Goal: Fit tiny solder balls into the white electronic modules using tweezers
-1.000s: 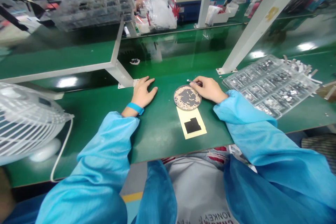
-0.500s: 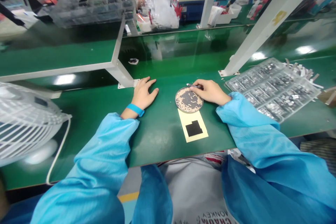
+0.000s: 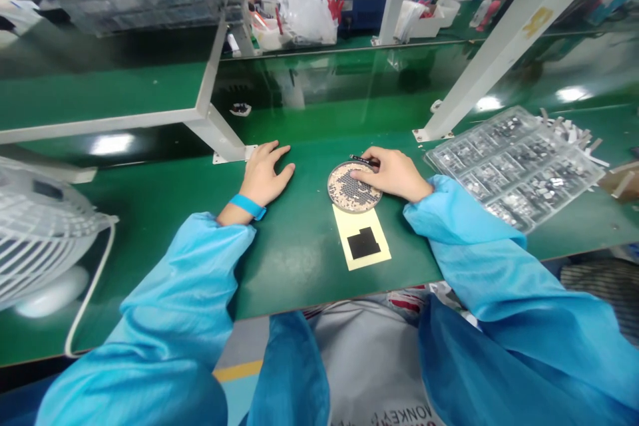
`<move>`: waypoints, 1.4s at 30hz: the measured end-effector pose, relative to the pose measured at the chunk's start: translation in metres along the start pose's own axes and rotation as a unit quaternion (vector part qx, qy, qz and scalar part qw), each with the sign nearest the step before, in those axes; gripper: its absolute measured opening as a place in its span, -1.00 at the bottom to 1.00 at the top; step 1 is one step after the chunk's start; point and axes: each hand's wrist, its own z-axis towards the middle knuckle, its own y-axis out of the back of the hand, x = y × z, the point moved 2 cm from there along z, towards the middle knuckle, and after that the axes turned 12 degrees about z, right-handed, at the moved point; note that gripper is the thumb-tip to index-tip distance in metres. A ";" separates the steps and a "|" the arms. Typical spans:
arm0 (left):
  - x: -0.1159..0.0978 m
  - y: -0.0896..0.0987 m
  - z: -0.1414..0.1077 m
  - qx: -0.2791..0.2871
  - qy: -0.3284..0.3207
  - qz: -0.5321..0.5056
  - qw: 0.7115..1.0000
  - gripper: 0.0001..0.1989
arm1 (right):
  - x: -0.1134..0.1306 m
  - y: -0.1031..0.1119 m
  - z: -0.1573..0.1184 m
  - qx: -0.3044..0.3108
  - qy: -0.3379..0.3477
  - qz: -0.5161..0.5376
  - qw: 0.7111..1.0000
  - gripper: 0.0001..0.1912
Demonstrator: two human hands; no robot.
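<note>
My right hand [image 3: 394,173] is at the far right rim of a round, shallow grey dish [image 3: 353,190] with a dotted grid and many tiny beige pieces on it. Its fingers curl round a slim black tool with pale lettering [image 3: 363,160], which looks like tweezers. The thumb reaches over the dish. Under the dish's near edge sticks out a yellow paper card [image 3: 344,239] bearing a black stepped shape [image 3: 363,243]. My left hand [image 3: 264,176], wearing a blue wristband [image 3: 248,206], rests on the green table with fingers spread, holding nothing.
A clear compartment box [image 3: 519,166] of small parts lies at the right, with pale strips behind it. A white fan [image 3: 44,233] and its cable stand at the left. Slanted white posts [image 3: 479,60] and a raised shelf [image 3: 100,86] frame the bench. Co-workers sit beyond.
The view has shifted slightly, so most things appear further left. My right thumb has moved left over the dish, and the black tool lies turned differently. My left hand remains spread on the table.
</note>
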 end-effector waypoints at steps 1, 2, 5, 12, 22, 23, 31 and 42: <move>0.000 0.000 0.000 0.000 0.000 0.001 1.000 -0.45 | 0.000 -0.001 0.000 -0.006 -0.005 0.001 1.000 -0.56; 0.000 0.000 0.000 0.000 0.001 0.001 1.000 -0.45 | 0.000 -0.001 0.000 -0.011 -0.007 0.002 1.000 -0.59; 0.001 0.001 0.000 0.001 0.001 -0.003 1.000 -0.44 | 0.001 -0.003 -0.001 -0.008 -0.005 0.011 1.000 -0.63; 0.003 0.004 -0.002 0.015 -0.009 -0.005 1.000 -0.45 | 0.010 -0.007 -0.007 -0.011 -0.006 -0.026 1.000 -0.25; 0.000 0.006 -0.002 0.009 -0.010 0.000 1.000 -0.44 | 0.004 -0.003 -0.005 -0.040 0.026 0.071 0.996 -0.57; 0.000 0.006 -0.003 0.011 -0.010 -0.001 1.000 -0.44 | 0.006 -0.001 -0.006 -0.051 0.034 0.089 0.994 -0.63; 0.000 0.006 -0.004 0.023 -0.008 -0.009 1.000 -0.44 | 0.020 0.001 -0.015 0.010 0.093 0.113 0.989 -0.80; -0.004 0.009 -0.004 0.041 -0.007 0.015 0.999 -0.42 | 0.021 0.005 -0.016 -0.020 0.125 0.109 0.986 -0.81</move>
